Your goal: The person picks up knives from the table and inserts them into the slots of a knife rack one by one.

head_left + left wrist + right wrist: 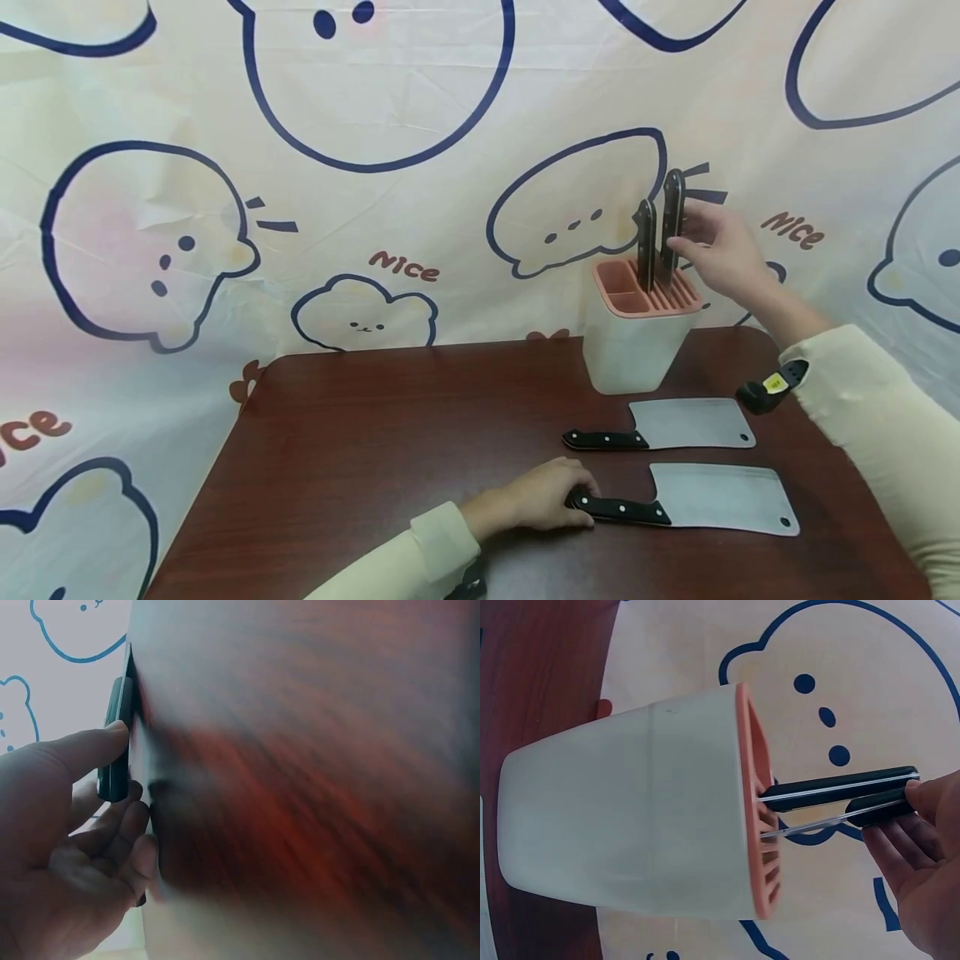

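Observation:
My left hand (542,497) grips the butt end of the black handle of a cleaver (722,497) lying on the table, blade to the right. In the left wrist view the thumb presses on that handle (114,769), the other fingers curled beneath. My right hand (718,248) pinches the black handle of a knife (672,212) standing in the knife holder (633,354). The right wrist view shows part of this knife's blade (810,826) above the slots. Beside it, a second knife (646,246) sits deeper in the holder.
Another cleaver (692,423) lies just behind the nearer one, in front of the holder, handle to the left. The holder is white with a pink slotted top. A patterned cloth (375,217) hangs behind the brown table (360,433).

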`<state>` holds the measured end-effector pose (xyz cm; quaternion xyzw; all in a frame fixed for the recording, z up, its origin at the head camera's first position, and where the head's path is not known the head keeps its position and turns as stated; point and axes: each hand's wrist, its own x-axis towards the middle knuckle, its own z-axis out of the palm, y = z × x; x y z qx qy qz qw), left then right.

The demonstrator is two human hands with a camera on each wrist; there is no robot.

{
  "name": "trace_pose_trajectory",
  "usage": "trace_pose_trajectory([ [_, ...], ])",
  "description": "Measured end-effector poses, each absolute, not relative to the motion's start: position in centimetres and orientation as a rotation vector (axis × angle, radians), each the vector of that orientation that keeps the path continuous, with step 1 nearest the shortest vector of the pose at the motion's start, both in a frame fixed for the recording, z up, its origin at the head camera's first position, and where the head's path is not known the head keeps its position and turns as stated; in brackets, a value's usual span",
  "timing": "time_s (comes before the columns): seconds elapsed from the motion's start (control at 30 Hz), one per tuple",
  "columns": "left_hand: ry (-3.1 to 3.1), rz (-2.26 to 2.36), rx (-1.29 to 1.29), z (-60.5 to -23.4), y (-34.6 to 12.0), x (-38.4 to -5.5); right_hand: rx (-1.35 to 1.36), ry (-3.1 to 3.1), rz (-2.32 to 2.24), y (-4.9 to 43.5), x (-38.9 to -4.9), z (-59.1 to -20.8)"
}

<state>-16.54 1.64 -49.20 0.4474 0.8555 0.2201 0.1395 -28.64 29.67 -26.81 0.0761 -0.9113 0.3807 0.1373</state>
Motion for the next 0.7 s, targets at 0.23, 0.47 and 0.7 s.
trace_pose_trajectory([
  [0.23, 2.454, 0.731, 1.328, -49.4, 1.0, -16.9, 0.236, -2.669, 1.088, 29.8, -28.6, -27.8],
  [0.47, 2.443, 0.944, 1.367, -48.9, 0.0, -17.1, 0.251, -2.697, 1.128, 30.2, -28.6, -28.7],
  [0.7, 2.283, 1.297, 1.259, -48.1, -1.2, -17.5, 0.242, -2.736, 1.129, 30.3, -28.6, -29.3],
])
